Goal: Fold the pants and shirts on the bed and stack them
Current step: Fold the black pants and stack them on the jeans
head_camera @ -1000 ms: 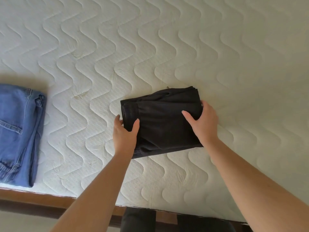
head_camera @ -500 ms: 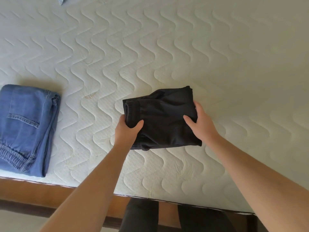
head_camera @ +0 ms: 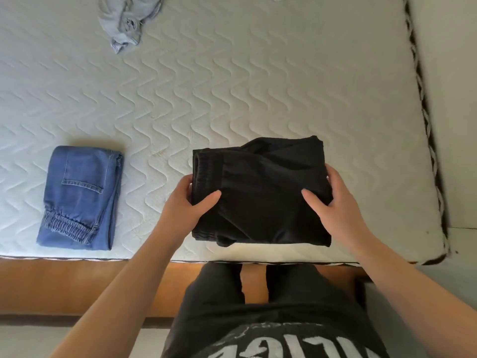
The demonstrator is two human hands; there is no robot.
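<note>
On the quilted mattress (head_camera: 232, 81), our left hand (head_camera: 185, 208) and right hand (head_camera: 335, 202) clamp the folded black pants (head_camera: 260, 192); we keep layers pinched, carrying them level onto the folded jeans (head_camera: 80, 197).

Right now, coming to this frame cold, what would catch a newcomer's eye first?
The folded black pants dominate the near centre of the white quilted mattress, gripped at each side by the left hand and right hand. To the left, apart from them, lie folded blue jeans near the mattress edge. At the far top left, a crumpled light grey garment waits unfolded.
</note>
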